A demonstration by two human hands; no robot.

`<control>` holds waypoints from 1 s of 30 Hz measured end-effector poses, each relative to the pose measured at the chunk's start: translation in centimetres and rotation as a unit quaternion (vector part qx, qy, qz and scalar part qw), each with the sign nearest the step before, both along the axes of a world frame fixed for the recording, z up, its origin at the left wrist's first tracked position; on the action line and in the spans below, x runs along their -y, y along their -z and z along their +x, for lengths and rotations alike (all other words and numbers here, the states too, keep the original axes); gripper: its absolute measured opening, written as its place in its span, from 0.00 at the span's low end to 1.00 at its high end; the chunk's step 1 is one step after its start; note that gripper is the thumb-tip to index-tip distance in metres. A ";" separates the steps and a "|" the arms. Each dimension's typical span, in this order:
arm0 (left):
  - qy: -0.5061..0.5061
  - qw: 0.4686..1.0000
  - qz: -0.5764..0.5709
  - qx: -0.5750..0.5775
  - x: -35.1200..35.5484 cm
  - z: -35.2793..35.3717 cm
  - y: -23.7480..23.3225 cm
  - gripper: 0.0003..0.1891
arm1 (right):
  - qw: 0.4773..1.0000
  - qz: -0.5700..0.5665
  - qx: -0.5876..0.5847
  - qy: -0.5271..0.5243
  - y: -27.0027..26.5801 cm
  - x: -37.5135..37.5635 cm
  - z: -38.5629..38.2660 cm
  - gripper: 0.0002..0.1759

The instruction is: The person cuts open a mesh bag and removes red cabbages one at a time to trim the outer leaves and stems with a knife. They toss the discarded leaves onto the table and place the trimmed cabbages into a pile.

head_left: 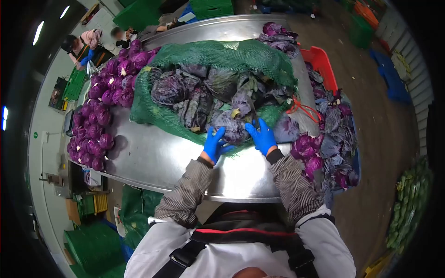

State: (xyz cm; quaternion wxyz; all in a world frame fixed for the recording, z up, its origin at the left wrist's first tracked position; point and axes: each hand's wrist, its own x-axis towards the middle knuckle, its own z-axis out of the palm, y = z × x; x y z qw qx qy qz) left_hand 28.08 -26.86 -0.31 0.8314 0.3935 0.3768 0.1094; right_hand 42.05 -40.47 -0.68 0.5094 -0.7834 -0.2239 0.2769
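A red cabbage [230, 127] with dull outer leaves lies at the near edge of a green net sack [185, 53]. My left hand [215, 144], in a blue glove, grips the left side of that cabbage, thumb and fingers apart around it. At its right side is my right hand [262, 137], also gloved in blue, with the fingers bent. A thin knife blade [253, 111] seems to rise from this hand; its handle is hidden. More untrimmed cabbages [169, 88] with loose leaves fill the sack's opening.
Shiny purple cabbages [95, 123] are piled along the left of the metal table [153, 153]. At the right, loose leaves [331, 139] heap over a crate, near a red crate [322, 69]. Another person [85, 48] stands at the far left.
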 end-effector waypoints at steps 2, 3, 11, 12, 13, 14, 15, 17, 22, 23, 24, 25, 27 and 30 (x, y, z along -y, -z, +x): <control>-0.004 0.996 0.082 0.019 1.5 -1.4 -4.0 0.38 | 0.997 0.042 -0.061 0.017 -2.2 2.4 -1.1 0.29; 0.037 0.987 0.153 0.032 2.2 -1.7 -5.9 0.38 | 0.974 0.101 -0.199 0.044 -1.6 3.7 -1.6 0.28; 0.273 0.690 0.670 0.004 10.8 2.2 -4.1 0.43 | 0.873 0.021 -0.448 0.194 7.8 13.8 -2.1 0.14; 0.275 0.727 0.628 0.033 11.6 3.4 -2.3 0.43 | 0.914 -0.017 -0.371 0.166 7.5 14.9 -1.1 0.15; 0.269 0.703 0.657 0.033 12.0 4.4 -1.3 0.42 | 0.934 -0.001 -0.331 0.137 9.6 17.2 0.5 0.17; 0.286 0.686 0.668 0.020 12.3 5.4 -1.7 0.43 | 0.921 -0.019 -0.326 0.213 8.9 18.5 2.1 0.15; 0.299 0.687 0.662 0.004 12.4 6.4 -1.7 0.45 | 0.934 -0.038 -0.257 0.243 5.8 19.5 3.1 0.14; 0.303 0.717 0.627 -0.028 12.6 6.9 -2.2 0.53 | 0.990 -0.049 0.101 0.086 9.1 22.8 3.6 0.12; 0.229 0.759 0.610 0.016 13.3 5.8 -1.6 0.59 | 0.994 -0.105 -0.021 -0.035 1.9 21.2 -0.2 0.18; 0.288 0.697 0.656 -0.025 14.1 5.6 -1.2 0.60 | 0.986 -0.160 0.008 -0.039 2.0 21.0 -0.5 0.18; 0.343 0.627 0.696 -0.064 15.0 5.6 -0.9 0.61 | 0.975 -0.214 0.038 -0.043 2.1 21.0 -0.5 0.18; 0.326 0.620 0.708 -0.094 16.1 5.9 -0.6 0.64 | 0.975 -0.214 0.037 -0.043 2.1 21.1 -0.1 0.18; 0.354 0.606 0.697 -0.146 16.8 7.3 -1.8 0.64 | 0.966 -0.251 0.027 -0.052 2.0 21.6 0.5 0.17; 0.401 0.577 0.689 -0.178 16.7 8.4 -3.7 0.64 | 0.973 -0.199 0.117 0.019 0.8 22.4 1.0 0.18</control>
